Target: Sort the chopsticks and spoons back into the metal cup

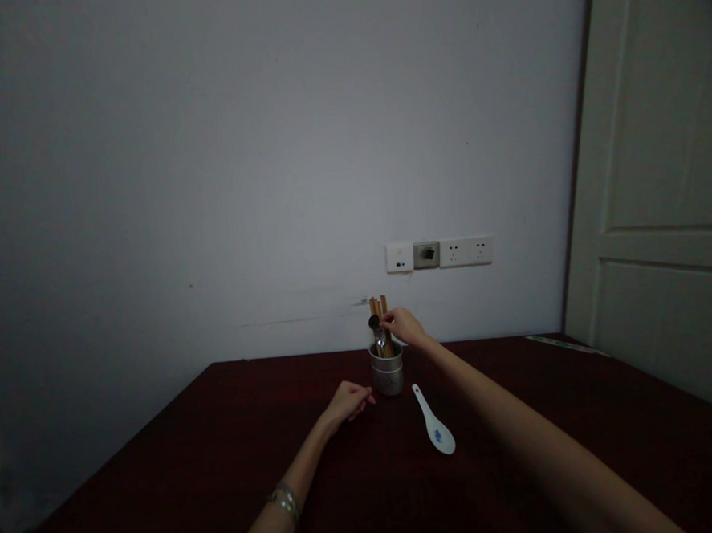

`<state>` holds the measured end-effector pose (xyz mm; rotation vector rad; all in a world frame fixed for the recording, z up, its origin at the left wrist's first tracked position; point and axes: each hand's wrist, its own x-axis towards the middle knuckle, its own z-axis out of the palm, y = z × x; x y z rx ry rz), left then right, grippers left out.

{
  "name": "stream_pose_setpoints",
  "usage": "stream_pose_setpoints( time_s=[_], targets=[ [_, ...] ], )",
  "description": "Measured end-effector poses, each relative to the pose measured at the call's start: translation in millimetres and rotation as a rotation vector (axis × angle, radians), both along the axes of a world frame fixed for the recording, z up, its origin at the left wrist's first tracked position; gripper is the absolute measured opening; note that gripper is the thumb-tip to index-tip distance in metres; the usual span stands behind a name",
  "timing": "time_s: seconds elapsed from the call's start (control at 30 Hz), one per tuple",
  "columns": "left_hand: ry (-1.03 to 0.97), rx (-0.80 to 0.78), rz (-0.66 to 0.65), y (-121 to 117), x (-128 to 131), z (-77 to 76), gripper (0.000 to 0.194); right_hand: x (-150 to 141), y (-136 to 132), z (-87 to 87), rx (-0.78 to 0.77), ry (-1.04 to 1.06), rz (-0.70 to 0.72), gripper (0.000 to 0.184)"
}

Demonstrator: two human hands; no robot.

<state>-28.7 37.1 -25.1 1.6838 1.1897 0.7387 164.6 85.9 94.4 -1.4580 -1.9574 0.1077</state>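
A silver metal cup [388, 378] stands upright on the table, holding several wooden chopsticks [384, 306] and shiny metal cutlery. My right hand [404, 325] reaches over the cup's rim, its fingertips pinched at the edge of what looks like a metal spoon [374, 322] with a dark round bowl. Low at the cup's left side, my left hand [346, 400] is by the tabletop with fingers loosely bent and apart, holding nothing; whether its fingertips touch the cup is unclear. A white soup spoon [436, 426] with a blue motif lies right of the cup.
The dark red table [235, 451] meets a pale wall [236, 185] at the back. Wall sockets [440, 254] sit above and right of the cup. A pale door [659, 200] stands at the right, and a thin flat strip [566, 344] lies near the back right edge.
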Motion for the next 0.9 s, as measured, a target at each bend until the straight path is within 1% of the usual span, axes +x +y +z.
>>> stream_pose_setpoints(
  time_s=[0.17, 0.43, 0.63, 0.77, 0.9],
  targets=[
    [0.02, 0.012, 0.011, 1, 1, -0.7, 0.048, 2, 0, -1.3, -0.001, 0.003, -0.005, 0.017],
    [0.043, 0.009, 0.022, -1, 2, 2.9, 0.05, 2, -1, -1.3, 0.013, 0.018, 0.012, 0.019],
    [0.034, 0.015, 0.018, 1, 1, -0.3, 0.049, 6, 0, -0.5, 0.036, 0.037, 0.025, 0.021],
    [0.034, 0.027, 0.0, 4, 0, -4.2, 0.048, 16, 1, 1.5, 0.067, 0.085, 0.037, 0.023],
    [0.034, 0.043, 0.001, 7, 0, -7.8, 0.047, 37, -6, -2.2, 0.108, 0.221, 0.062, 0.029]
  ],
)
